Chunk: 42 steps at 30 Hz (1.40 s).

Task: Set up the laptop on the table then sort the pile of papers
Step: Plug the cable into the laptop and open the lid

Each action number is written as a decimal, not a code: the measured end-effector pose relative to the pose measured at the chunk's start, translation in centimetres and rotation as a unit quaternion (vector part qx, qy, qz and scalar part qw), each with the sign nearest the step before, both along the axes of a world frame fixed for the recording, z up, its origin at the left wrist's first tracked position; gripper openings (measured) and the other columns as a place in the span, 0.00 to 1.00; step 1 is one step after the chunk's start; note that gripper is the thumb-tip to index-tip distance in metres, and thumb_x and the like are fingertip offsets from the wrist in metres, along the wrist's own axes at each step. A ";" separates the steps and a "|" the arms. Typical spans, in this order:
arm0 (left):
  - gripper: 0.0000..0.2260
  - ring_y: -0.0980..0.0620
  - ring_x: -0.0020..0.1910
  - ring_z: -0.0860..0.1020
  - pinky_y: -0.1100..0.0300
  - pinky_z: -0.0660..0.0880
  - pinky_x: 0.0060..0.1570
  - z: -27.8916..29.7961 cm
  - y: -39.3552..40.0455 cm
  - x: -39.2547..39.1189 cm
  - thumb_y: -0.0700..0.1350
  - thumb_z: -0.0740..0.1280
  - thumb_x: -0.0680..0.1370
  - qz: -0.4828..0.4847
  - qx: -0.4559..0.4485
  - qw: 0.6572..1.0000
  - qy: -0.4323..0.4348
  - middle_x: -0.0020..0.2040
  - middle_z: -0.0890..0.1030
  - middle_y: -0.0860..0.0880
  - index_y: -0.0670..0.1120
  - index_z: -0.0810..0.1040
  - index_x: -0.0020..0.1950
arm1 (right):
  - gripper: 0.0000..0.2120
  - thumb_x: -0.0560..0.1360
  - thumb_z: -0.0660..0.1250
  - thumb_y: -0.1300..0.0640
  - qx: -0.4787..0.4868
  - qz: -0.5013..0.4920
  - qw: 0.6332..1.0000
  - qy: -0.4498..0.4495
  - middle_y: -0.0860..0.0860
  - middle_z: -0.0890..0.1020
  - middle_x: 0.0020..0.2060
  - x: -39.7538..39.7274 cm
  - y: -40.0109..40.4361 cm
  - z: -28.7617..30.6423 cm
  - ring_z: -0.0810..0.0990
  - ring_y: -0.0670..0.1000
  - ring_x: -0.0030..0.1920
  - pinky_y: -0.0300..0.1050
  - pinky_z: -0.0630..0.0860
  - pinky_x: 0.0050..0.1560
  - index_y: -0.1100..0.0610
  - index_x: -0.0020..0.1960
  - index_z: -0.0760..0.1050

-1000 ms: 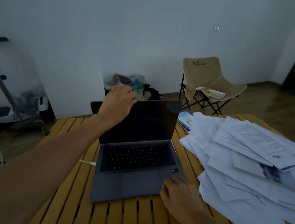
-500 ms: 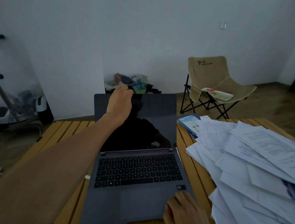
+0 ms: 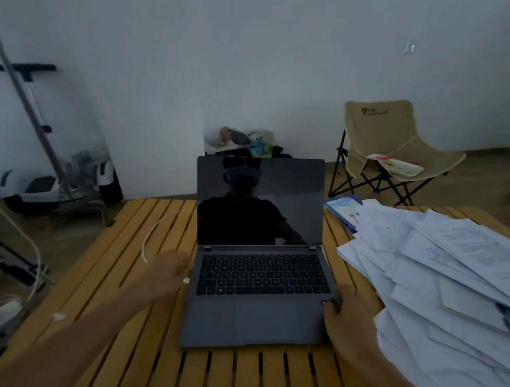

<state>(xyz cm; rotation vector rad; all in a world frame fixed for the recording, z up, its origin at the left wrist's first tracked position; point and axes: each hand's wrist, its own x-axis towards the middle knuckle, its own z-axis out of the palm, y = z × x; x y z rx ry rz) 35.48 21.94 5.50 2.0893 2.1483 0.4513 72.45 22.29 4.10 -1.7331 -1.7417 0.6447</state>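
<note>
A grey laptop [image 3: 255, 288] stands open on the slatted wooden table [image 3: 134, 321], its dark screen upright and facing me. My left hand [image 3: 165, 273] is at the laptop's left edge and holds the plug end of a white charging cable [image 3: 150, 234], which loops over the table behind it. My right hand [image 3: 344, 318] rests with relaxed fingers on the laptop's right front corner. A loose, sprawling pile of white papers [image 3: 442, 275] covers the table's right side, touching the laptop's right edge.
A blue booklet [image 3: 342, 209] lies at the pile's far edge. A beige folding chair [image 3: 386, 136] holding papers stands behind the table on the right. Bags [image 3: 242, 142] sit against the wall; a scooter [image 3: 35, 182] and a power strip [image 3: 3, 309] are on the left.
My left hand has let go of the screen's top edge and come down to the laptop's left side, now holding the cable. The screen stands more upright. My right hand stays on the corner.
</note>
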 end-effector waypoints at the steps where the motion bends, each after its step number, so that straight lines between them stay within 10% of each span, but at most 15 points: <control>1: 0.08 0.47 0.52 0.79 0.54 0.75 0.51 -1.5 -1.0 -0.6 0.41 0.64 0.78 -0.026 0.003 1.000 -0.002 0.50 0.81 0.48 0.44 0.82 0.52 | 0.06 0.78 0.62 0.57 0.000 -0.006 1.000 -0.013 0.47 0.74 0.50 -0.2 0.1 -0.3 0.75 0.51 0.51 0.50 0.77 0.47 0.49 0.54 0.70; 9: 0.04 0.57 0.45 0.74 0.55 0.71 0.54 -2.9 -1.5 -1.2 0.49 0.66 0.79 0.067 0.088 0.988 -0.112 0.43 0.75 0.59 0.54 0.75 0.44 | 0.16 0.80 0.61 0.60 -0.067 -0.121 0.990 -0.004 0.53 0.73 0.32 -1.5 4.2 0.8 0.72 0.52 0.34 0.48 0.73 0.36 0.56 0.33 0.68; 16: 0.06 0.53 0.45 0.77 0.50 0.59 0.62 -2.5 0.3 0.6 0.51 0.62 0.81 0.161 0.090 0.947 -0.263 0.40 0.80 0.55 0.51 0.74 0.45 | 0.16 0.82 0.58 0.57 -0.165 -0.170 0.971 0.006 0.63 0.77 0.47 -3.8 5.8 2.4 0.73 0.55 0.41 0.51 0.72 0.52 0.60 0.38 0.69; 22: 0.04 0.52 0.53 0.74 0.48 0.61 0.64 -2.5 0.8 -1.6 0.52 0.64 0.79 0.150 0.092 0.956 -0.233 0.43 0.80 0.56 0.54 0.75 0.46 | 0.11 0.78 0.63 0.60 0.177 0.062 0.962 -0.197 0.54 0.81 0.55 -11.7 3.8 3.4 0.77 0.54 0.56 0.50 0.74 0.57 0.56 0.59 0.79; 26: 0.02 0.55 0.55 0.72 0.50 0.62 0.66 -3.0 -0.2 -4.5 0.52 0.66 0.78 0.087 0.112 0.975 -0.171 0.46 0.78 0.58 0.56 0.77 0.46 | 0.16 0.79 0.58 0.62 0.261 0.373 0.821 -0.345 0.49 0.80 0.61 -22.8 5.2 4.6 0.71 0.51 0.68 0.47 0.61 0.71 0.55 0.61 0.79; 32: 0.05 0.53 0.56 0.72 0.53 0.63 0.64 -3.5 0.3 -5.9 0.50 0.67 0.77 0.049 0.119 0.980 -0.152 0.49 0.79 0.57 0.56 0.80 0.52 | 0.06 0.76 0.62 0.58 0.204 0.403 0.572 -0.685 0.52 0.80 0.50 -30.6 8.5 6.9 0.74 0.56 0.63 0.62 0.36 0.77 0.55 0.49 0.78; 36: 0.06 0.54 0.56 0.71 0.54 0.62 0.64 -3.8 0.7 -6.4 0.50 0.66 0.78 0.039 0.129 0.978 -0.158 0.50 0.79 0.56 0.55 0.81 0.53 | 0.07 0.74 0.64 0.57 0.157 0.425 0.514 -0.729 0.48 0.77 0.39 -31.4 9.6 7.4 0.75 0.53 0.52 0.61 0.48 0.78 0.53 0.37 0.73; 42: 0.06 0.52 0.58 0.71 0.53 0.61 0.64 -3.6 0.5 -5.9 0.50 0.65 0.78 0.020 0.121 0.981 -0.151 0.52 0.78 0.54 0.55 0.80 0.53 | 0.12 0.76 0.58 0.51 0.115 0.465 0.529 -0.700 0.46 0.78 0.36 -31.8 11.8 7.6 0.77 0.52 0.47 0.58 0.52 0.77 0.51 0.36 0.75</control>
